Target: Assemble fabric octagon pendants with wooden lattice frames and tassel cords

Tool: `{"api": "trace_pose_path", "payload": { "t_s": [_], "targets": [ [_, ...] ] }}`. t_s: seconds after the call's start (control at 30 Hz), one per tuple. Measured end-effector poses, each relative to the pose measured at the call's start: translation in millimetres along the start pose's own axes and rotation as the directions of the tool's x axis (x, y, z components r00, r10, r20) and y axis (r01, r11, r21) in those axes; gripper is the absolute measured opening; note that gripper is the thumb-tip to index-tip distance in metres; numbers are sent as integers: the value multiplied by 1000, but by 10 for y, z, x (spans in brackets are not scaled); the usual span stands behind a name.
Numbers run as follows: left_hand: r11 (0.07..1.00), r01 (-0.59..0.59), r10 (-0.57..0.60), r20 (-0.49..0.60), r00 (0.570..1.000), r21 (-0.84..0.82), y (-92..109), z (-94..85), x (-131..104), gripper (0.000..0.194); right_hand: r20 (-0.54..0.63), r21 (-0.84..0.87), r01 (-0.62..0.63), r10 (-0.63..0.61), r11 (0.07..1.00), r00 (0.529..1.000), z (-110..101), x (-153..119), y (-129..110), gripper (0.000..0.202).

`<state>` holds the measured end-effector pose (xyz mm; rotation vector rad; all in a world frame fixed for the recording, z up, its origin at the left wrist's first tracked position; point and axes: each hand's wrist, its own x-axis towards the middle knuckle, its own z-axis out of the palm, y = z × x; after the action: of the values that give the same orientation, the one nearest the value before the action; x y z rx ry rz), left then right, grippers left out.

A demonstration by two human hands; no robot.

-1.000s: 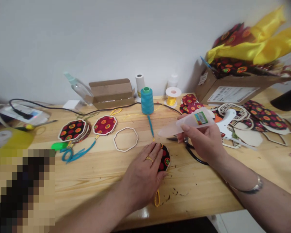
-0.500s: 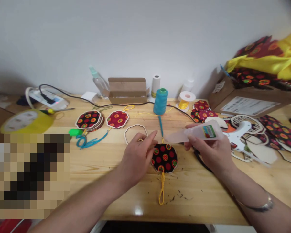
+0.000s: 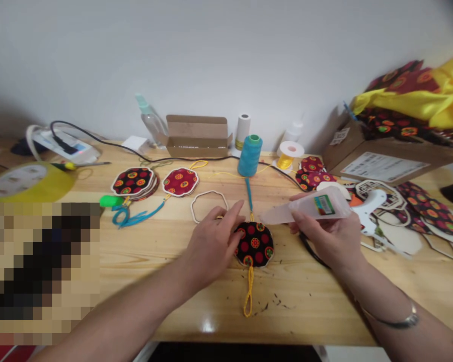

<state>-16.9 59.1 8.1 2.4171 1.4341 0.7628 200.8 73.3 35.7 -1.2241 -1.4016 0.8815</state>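
Observation:
A black patterned fabric piece with a scalloped pale edge [image 3: 255, 244] lies flat, with a yellow cord loop [image 3: 249, 294] below it and a blue tassel [image 3: 248, 196] above. My left hand [image 3: 216, 241] rests at its left edge, fingers apart, fingertips on the fabric. In my right hand [image 3: 320, 231] is a translucent squeeze bottle [image 3: 305, 206], its nozzle pointing left, just above the piece's upper right edge. An outline frame of pale wood [image 3: 192, 208] lies partly behind my left hand.
Finished-looking patterned pieces [image 3: 133, 182] and a red one [image 3: 180, 182] lie at the left. Behind stand a blue thread cone [image 3: 250, 156], an open cardboard box [image 3: 197, 151] and a yellow spool [image 3: 285, 160]. A white glue gun [image 3: 368, 213] and a fabric-filled carton [image 3: 385, 161] occupy the right.
The view has shifted slightly, moving most things a little to the left. Both hands keep nearly the same pose, the bottle still held over the black piece.

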Motion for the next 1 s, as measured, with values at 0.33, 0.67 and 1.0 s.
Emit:
{"api": "trace_pose_path", "payload": {
  "t_s": [0.33,0.67,1.0],
  "targets": [
    [997,21,-12,118,993,-69,22,-56,21,80,110,-147,123,-107,981,988,-5,-2,21,17],
    [972,5,83,366,927,-234,-80,-217,71,109,125,-200,149,-125,968,984,5,-1,69,20],
    [976,-42,113,326,939,-216,-62,-162,50,112,139,-214,159,-131,964,982,23,-12,74,20]
  ]
}}
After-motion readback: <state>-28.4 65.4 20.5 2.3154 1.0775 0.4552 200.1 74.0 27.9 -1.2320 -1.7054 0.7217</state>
